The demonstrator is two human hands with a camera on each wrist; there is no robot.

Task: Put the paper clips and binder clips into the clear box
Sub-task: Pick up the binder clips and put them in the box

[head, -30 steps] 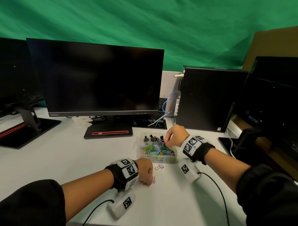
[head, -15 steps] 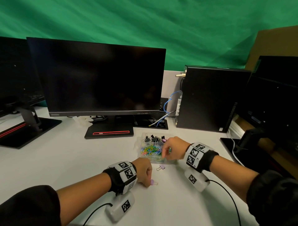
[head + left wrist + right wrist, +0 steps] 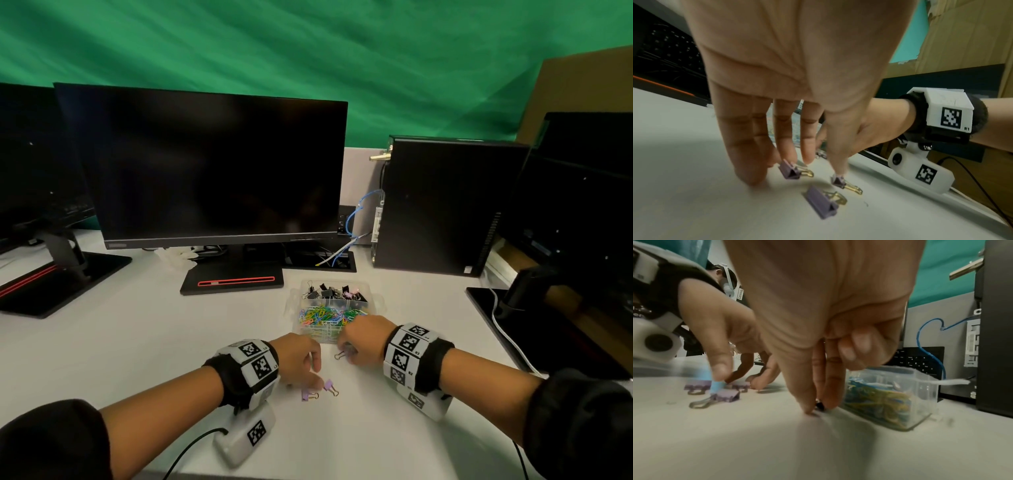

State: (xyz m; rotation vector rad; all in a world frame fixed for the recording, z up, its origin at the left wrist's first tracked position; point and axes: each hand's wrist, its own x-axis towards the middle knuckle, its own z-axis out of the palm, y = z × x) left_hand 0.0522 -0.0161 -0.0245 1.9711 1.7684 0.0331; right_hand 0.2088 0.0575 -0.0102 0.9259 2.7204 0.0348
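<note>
Now your right hand (image 3: 364, 339) pinches a binder clip (image 3: 342, 354) on the bench (image 3: 137, 342) beside the clear box (image 3: 334, 334); your left hand (image 3: 298, 359), fingers extended, touches purple clips (image 3: 789, 170).

A clear box (image 3: 337, 310) holds coloured paper clips (image 3: 327, 315) near, black binder clips (image 3: 325, 294) at 12 o'clock; purple binder clips (image 3: 320, 390) lie loose at its 6 o'clock

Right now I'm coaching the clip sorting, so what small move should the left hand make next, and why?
Probably close the left hand on the nearest purple binder clip. Its fingers are straight, tips down at the white table, holding nothing, with three purple clips loose beside them and the clear box just beyond.
</note>
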